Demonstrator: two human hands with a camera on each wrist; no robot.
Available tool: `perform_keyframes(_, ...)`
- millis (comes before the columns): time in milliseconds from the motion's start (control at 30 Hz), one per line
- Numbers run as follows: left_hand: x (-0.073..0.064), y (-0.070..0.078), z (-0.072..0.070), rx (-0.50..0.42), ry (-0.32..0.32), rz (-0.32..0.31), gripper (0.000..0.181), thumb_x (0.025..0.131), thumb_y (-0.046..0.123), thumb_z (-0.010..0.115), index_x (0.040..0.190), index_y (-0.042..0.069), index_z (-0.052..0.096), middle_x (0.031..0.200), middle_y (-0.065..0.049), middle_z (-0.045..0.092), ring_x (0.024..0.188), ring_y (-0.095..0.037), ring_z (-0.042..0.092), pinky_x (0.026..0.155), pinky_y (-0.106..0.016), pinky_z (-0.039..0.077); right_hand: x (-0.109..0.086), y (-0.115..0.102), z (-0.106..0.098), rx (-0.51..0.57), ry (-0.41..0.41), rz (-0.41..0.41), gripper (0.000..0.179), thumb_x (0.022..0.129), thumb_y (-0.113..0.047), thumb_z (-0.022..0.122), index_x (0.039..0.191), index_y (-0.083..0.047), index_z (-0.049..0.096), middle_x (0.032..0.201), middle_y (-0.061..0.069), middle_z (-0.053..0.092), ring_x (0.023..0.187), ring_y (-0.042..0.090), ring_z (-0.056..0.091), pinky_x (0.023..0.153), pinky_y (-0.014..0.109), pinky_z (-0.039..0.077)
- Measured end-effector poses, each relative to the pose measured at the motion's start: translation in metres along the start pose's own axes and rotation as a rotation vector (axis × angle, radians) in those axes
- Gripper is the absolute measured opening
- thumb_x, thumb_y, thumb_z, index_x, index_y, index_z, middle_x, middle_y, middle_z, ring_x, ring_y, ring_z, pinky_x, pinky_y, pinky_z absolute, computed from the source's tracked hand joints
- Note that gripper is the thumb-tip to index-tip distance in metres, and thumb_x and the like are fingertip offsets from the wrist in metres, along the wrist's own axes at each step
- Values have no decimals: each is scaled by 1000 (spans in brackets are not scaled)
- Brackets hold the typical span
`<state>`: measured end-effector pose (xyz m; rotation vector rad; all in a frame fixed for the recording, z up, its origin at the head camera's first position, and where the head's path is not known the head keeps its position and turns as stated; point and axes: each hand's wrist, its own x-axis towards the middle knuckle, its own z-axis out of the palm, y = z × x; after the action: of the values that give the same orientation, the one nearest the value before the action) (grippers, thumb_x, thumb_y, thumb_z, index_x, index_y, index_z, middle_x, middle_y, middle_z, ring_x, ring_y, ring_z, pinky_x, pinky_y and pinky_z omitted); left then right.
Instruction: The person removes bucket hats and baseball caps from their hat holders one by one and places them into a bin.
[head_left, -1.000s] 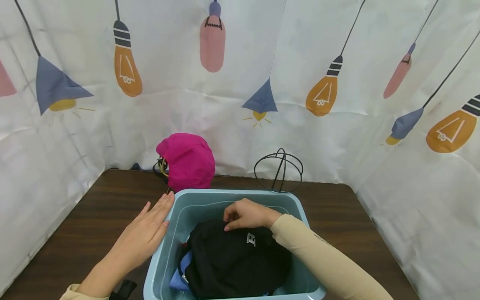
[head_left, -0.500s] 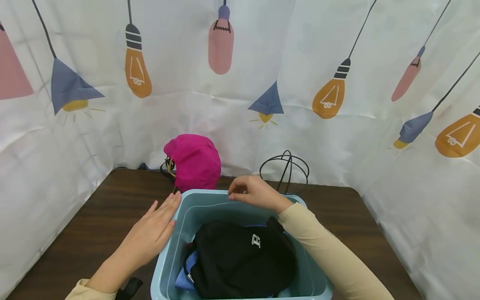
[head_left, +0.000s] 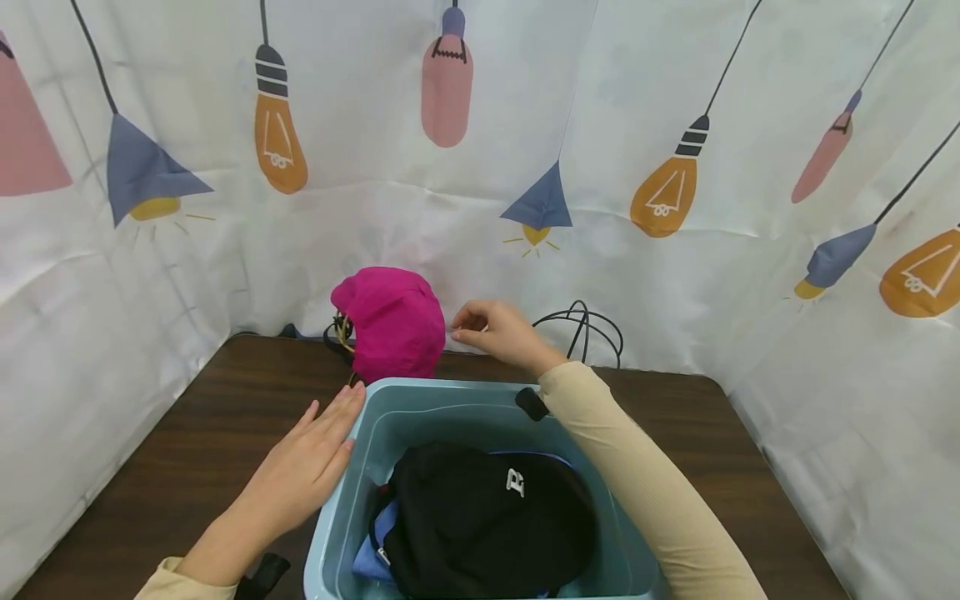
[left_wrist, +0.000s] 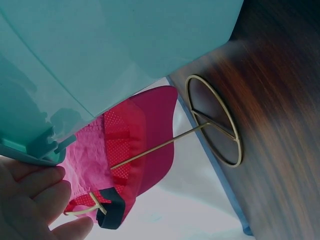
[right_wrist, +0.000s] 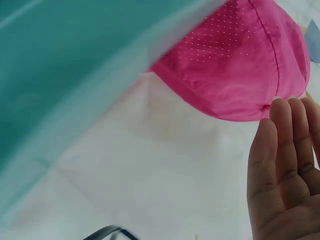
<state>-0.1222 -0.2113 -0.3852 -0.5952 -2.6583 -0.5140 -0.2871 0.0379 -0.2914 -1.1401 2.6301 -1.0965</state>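
Observation:
A pink cap (head_left: 397, 325) hangs on a thin gold wire stand (left_wrist: 165, 141) behind a light blue bin (head_left: 465, 386). My right hand (head_left: 504, 332) reaches over the bin's far rim, its fingertips right beside the cap. In the right wrist view its fingers (right_wrist: 284, 145) extend upward at the cap's edge, pinching nothing. My left hand (head_left: 303, 471) lies with straight fingers along the bin's left rim. Inside the bin sits a black cap (head_left: 480, 521) with a white letter on it, over a blue item (head_left: 373, 558) that is mostly hidden.
An unloaded black wire stand (head_left: 592, 316) is at the back right, partly behind my right forearm. The dark wooden table (head_left: 247, 400) ends at a white curtain (head_left: 360, 217) printed with lamps. Dark wrist straps (head_left: 532, 404) show at my sleeves.
My right hand has risen out of the bin, leaving the black cap there, and moved over the far rim toward the pink cap. The left hand stays on the bin's rim.

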Motion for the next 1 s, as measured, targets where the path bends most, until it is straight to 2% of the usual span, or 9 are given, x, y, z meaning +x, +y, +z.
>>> perform_keyframes(133, 0, 1, 0, -5, 4, 6, 53, 96, 16, 48, 144, -2, 34, 148, -16, 35, 137, -30, 31, 115, -39, 9, 8, -4, 2, -15, 7, 24, 18, 90, -14, 64, 104, -3, 65, 89, 3, 63, 83, 17, 58, 71, 26, 49)
perform_keyframes(433, 1, 2, -2, -16, -18, -18, 54, 96, 17, 49, 145, -1, 33, 149, -15, 34, 137, -32, 30, 110, -52, 21, 27, -7, 9, -24, 52, 84, 21, 90, -18, 65, 106, -6, 64, 94, 3, 63, 87, 16, 58, 74, 27, 49)
perform_keyframes(700, 0, 3, -2, -14, -15, -22, 53, 96, 16, 48, 144, -1, 34, 149, -15, 34, 136, -32, 31, 111, -50, 19, 47, -7, 13, 30, 76, 179, 44, 89, -23, 64, 128, -4, 53, 124, 10, 57, 108, 21, 56, 84, 32, 50)
perform_keyframes(833, 0, 3, -2, -11, -13, -14, 53, 96, 16, 48, 144, -1, 34, 149, -15, 34, 136, -32, 31, 109, -52, 22, 55, -6, 15, 41, 79, 164, 48, 88, -24, 66, 130, -6, 52, 126, 8, 57, 111, 20, 55, 86, 32, 49)
perform_keyframes(1000, 0, 2, -1, -1, -4, -6, 53, 96, 16, 48, 144, -1, 34, 149, -14, 34, 137, -31, 31, 109, -51, 22, 61, -6, 19, 38, 62, 101, 51, 86, -23, 70, 131, -6, 52, 125, 8, 56, 111, 21, 55, 87, 31, 48)
